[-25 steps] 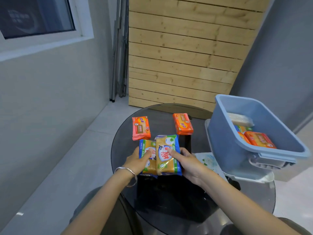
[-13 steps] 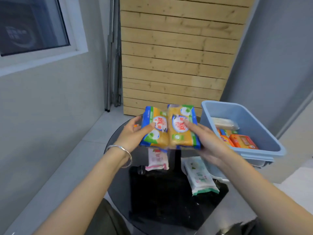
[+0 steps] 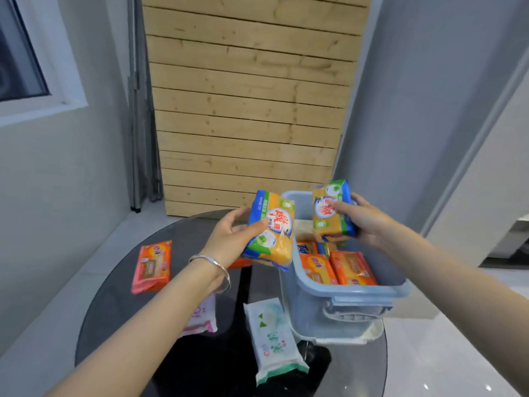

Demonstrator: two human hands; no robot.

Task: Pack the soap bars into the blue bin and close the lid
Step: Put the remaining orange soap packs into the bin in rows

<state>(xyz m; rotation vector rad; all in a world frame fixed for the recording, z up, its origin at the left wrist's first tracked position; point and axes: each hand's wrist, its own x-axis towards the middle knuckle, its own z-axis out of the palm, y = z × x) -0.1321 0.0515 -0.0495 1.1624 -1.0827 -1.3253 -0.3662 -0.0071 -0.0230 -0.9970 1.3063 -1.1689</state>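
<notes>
My left hand (image 3: 229, 239) grips a yellow soap pack with blue and green ends (image 3: 272, 233), held in the air just left of the blue bin (image 3: 349, 293). My right hand (image 3: 360, 219) grips a second yellow soap pack (image 3: 329, 219) above the bin's opening. Inside the bin lie orange soap packs (image 3: 352, 267) and others partly hidden. On the round dark glass table (image 3: 114, 310) rest an orange-pink soap pack (image 3: 151, 266), a white-green pack (image 3: 272, 339) and a white-pink pack (image 3: 203, 316) partly hidden under my left forearm.
The bin stands on its white lid (image 3: 343, 338) at the table's right side. A wooden slat panel (image 3: 246, 104) leans against the grey wall behind. Folded metal legs (image 3: 140, 110) stand in the corner. A window (image 3: 20, 58) is at the upper left.
Both hands lifted the two yellow packs off the table together, carried them right toward the bin, then separated them; the right pack now hangs over the bin.
</notes>
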